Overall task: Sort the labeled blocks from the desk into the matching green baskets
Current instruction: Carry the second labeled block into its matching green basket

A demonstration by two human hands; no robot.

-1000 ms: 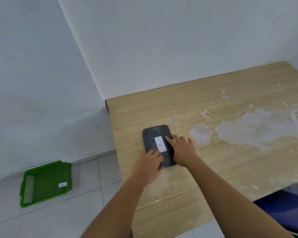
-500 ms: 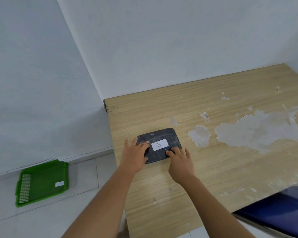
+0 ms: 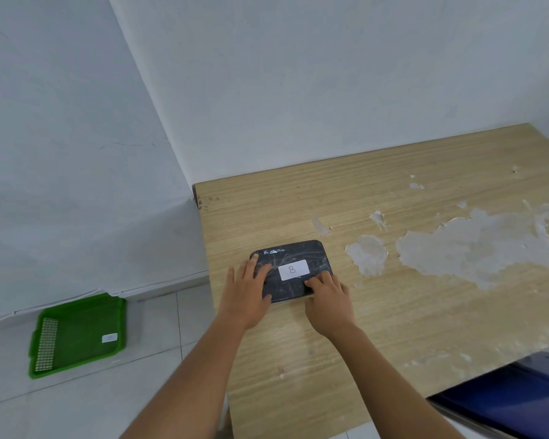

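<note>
A flat dark block [image 3: 293, 258] wrapped in shiny film lies on the wooden desk [image 3: 425, 312], lengthwise left to right, with a white label reading "B" on top. My left hand [image 3: 246, 296] rests on its left end with fingers spread over the top. My right hand [image 3: 328, 297] presses its fingertips on the block's near right corner. A green basket [image 3: 76, 335] with a small white label inside sits on the floor to the left, by the wall; its letter is too small to read.
The desk stands in a corner of white walls, its surface peeled in pale patches [image 3: 476, 245] at the right. A dark blue seat [image 3: 514, 397] shows at the lower right. Grey floor tiles [image 3: 140, 359] lie between desk and basket.
The block has been turned from pointing away from me to lying crosswise, label now upright. My left hand shifted to its left end and my right hand to its near right corner.
</note>
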